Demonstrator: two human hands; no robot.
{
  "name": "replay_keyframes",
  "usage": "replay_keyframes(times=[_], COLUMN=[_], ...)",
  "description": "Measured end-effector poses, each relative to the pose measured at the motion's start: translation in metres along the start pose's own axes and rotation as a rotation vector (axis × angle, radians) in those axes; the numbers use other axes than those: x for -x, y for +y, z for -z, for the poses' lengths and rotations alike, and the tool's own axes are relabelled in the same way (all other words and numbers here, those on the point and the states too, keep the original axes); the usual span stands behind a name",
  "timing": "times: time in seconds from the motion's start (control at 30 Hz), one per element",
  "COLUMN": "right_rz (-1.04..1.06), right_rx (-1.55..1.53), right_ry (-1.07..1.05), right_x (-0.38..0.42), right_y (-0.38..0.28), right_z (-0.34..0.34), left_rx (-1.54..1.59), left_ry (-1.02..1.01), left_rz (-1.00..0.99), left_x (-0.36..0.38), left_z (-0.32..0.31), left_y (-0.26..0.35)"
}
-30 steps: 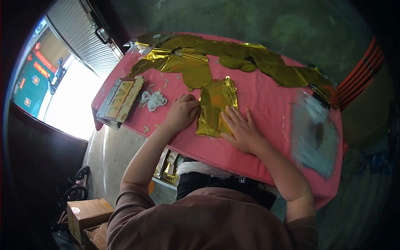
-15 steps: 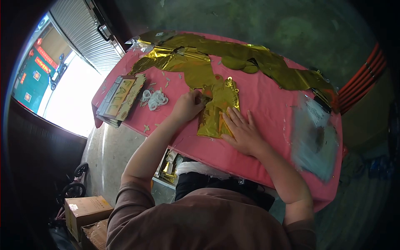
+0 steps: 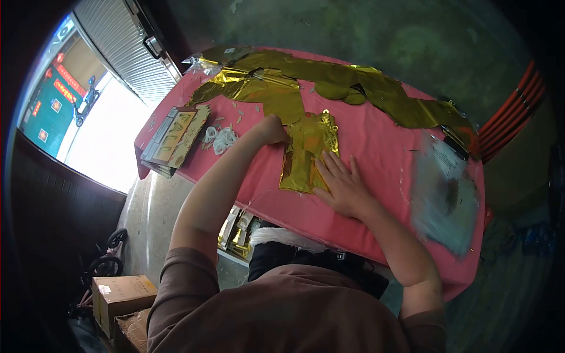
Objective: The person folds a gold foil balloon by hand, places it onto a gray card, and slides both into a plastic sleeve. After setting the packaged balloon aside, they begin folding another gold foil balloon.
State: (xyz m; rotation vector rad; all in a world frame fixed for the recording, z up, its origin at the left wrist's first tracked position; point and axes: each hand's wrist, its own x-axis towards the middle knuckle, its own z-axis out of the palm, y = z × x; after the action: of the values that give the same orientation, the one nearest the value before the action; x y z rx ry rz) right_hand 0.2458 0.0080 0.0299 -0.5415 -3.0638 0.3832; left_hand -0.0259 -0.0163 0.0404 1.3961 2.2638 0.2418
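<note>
On the pink-covered table lies a flat, uninflated gold foil balloon [image 3: 299,167], roughly rectangular, with small tabs along its upper right edge. My left hand [image 3: 272,130] is at its upper left side, back of the hand up and fingers curled in. Whatever those fingers pinch is hidden beneath the hand. My right hand [image 3: 346,187] rests flat with fingers spread, the fingertips on the balloon's right edge and the palm on the cloth. Just above, more flat gold foil [image 3: 282,106] extends toward the far side.
Looped white ribbon [image 3: 223,140] and a stack of printed card packs [image 3: 173,138] sit on the left. A long spread of gold foil [image 3: 406,106] lines the far edge. Clear plastic bags [image 3: 444,200] lie at right. Cardboard boxes [image 3: 120,294] stand on the floor.
My left hand has moved slightly up and its fingers have turned under, out of sight. A reddish spot at the balloon's top is no longer visible. My right hand stays in place.
</note>
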Motion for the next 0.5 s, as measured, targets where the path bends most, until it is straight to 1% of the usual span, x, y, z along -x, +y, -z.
replay_keyframes(times=[0.1,0.23,0.3,0.33,0.4,0.43,0.5], right_rz=[0.007,0.003,-0.006,-0.003,-0.005,0.000,-0.001], right_rx=[-0.005,-0.017,-0.018,-0.019,-0.023,-0.024,-0.030], right_ry=[0.002,-0.008,-0.007,0.002,0.013,0.022,0.029], right_x=[0.000,0.000,0.001,0.001,0.000,0.000,0.001], right_y=[0.000,0.000,0.001,0.001,0.002,0.002,0.003], right_z=[0.000,0.001,0.000,-0.001,-0.002,-0.003,-0.003], left_rx=[0.007,0.063,0.030,0.029,0.214,0.211,0.437], left_ry=[-0.050,-0.036,0.132,0.127,0.187,0.182,0.187], left_rz=[0.031,0.086,0.009,0.006,-0.088,-0.091,-0.144], left_x=[0.000,0.003,0.007,0.009,0.013,0.014,0.019], left_z=[0.002,-0.001,-0.006,-0.010,-0.015,-0.017,-0.020], left_y=[0.004,0.008,0.010,0.009,0.001,-0.003,-0.008])
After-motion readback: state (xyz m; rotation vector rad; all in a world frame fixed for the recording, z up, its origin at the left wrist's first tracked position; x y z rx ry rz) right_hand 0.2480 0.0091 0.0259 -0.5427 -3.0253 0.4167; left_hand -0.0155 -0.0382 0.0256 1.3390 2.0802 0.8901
